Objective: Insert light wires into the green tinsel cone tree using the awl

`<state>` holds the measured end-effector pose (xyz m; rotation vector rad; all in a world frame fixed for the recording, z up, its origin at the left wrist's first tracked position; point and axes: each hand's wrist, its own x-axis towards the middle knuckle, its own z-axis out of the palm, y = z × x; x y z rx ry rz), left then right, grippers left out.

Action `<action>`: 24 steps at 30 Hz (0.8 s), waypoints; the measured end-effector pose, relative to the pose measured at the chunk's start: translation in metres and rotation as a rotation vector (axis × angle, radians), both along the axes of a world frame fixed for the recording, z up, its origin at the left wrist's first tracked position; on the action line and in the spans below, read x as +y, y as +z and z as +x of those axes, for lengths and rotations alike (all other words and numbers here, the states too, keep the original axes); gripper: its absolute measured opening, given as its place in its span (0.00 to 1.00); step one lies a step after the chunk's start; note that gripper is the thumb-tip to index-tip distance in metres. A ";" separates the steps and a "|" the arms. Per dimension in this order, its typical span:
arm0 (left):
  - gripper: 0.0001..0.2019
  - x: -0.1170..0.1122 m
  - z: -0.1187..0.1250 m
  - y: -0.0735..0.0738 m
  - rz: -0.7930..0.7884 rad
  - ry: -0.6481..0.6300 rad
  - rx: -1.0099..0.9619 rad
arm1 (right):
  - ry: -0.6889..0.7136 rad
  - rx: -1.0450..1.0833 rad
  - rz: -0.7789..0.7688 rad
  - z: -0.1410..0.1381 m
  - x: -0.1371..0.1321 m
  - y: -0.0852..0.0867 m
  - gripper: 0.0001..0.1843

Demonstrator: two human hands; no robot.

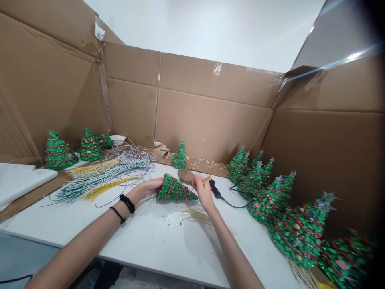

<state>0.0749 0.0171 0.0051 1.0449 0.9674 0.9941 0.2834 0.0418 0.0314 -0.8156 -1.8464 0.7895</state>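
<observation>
The left hand (155,185) is gripping the miniature Christmas tree (173,189) near its base, sideways over the desk (132,233), probably for access; the right hand (203,193) (I cannot tell its grip) is curling at a tan stick (207,179).

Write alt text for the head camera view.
A person's left hand holds a decorated Christmas tree sideways over a white table; the right hand, near its tip, is at a tan piece beside a black corded tool. Similar trees are by the cardboard walls.
</observation>
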 end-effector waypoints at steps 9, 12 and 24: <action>0.15 0.003 -0.002 -0.003 0.058 -0.028 0.047 | 0.059 0.060 0.055 -0.010 -0.001 -0.010 0.22; 0.14 0.002 0.000 -0.002 0.055 -0.016 0.073 | 0.057 0.046 0.074 -0.010 -0.002 -0.011 0.21; 0.09 0.002 -0.038 0.022 0.160 0.012 0.585 | 0.075 -0.046 0.070 -0.007 -0.009 -0.011 0.28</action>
